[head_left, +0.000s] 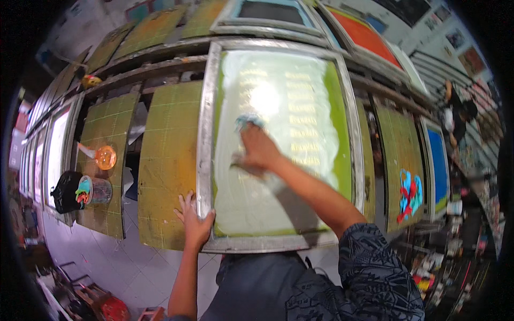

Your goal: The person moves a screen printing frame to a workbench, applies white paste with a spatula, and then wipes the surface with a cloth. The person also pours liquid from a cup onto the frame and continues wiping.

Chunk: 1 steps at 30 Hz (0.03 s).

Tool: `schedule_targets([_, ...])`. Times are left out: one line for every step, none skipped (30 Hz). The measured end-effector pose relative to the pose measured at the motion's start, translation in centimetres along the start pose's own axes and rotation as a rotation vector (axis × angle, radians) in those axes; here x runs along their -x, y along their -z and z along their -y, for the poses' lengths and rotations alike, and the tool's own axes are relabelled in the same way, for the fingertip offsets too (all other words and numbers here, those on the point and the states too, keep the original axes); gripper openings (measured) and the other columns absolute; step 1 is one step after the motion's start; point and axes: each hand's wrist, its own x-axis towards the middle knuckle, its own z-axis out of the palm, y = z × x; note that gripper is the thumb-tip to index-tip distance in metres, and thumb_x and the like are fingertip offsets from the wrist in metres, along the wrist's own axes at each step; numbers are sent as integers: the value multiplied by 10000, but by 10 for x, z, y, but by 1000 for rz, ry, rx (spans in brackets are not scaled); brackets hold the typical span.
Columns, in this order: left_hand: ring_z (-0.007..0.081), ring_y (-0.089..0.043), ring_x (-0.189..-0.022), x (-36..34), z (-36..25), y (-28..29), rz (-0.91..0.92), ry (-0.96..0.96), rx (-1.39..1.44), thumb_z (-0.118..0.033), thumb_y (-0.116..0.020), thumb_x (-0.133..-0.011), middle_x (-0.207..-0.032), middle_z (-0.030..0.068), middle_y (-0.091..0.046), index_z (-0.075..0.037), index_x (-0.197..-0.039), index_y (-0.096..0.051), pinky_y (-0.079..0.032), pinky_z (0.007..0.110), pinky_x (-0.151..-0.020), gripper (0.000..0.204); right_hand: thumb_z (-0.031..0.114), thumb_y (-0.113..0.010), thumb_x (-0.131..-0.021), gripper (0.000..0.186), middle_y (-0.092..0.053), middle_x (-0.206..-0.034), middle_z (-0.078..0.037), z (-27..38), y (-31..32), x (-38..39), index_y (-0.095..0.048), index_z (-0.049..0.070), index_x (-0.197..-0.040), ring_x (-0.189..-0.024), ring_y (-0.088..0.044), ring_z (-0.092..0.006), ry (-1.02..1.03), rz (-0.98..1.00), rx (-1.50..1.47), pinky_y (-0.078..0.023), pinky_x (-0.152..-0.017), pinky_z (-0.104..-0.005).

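A large screen-printing frame (pixel 353 155) with metal edges lies in front of me. Its mesh (pixel 257 198) is whitish across the middle, with green along the sides and rows of small yellowish lettering. My right hand (pixel 259 150) presses a crumpled, pale bluish rag (pixel 248 120) onto the left half of the mesh, and its fingers are partly hidden by the hand itself. Down at the frame's lower left corner, my left hand (pixel 195 220) has its fingers spread over a yellow-brown board (pixel 166 160), with the thumb against the frame's edge.
Left, another board (pixel 107 134) carries an orange bottle (pixel 105 157), a clear tub (pixel 99 190) with coloured cloth and a black bag (pixel 67 191). Colourful rags (pixel 410 195) lie on a right-hand board. Beyond stand an orange screen (pixel 364 37) and a blue one (pixel 438 163). Someone (pixel 458 115) is far right.
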Motion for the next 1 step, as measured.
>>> schedule_targets([422, -91, -1455, 2, 0, -4, 18, 10, 3, -312, -699, -767, -1497, 183, -310, -46, -1327, -488, 56, 659, -1105, 655, 617, -618, -794, 1053, -297, -1477, -326, 1, -4, 23, -262, -161, -1407, -1399, -264, -440, -43, 10, -13, -175, -1180, -474])
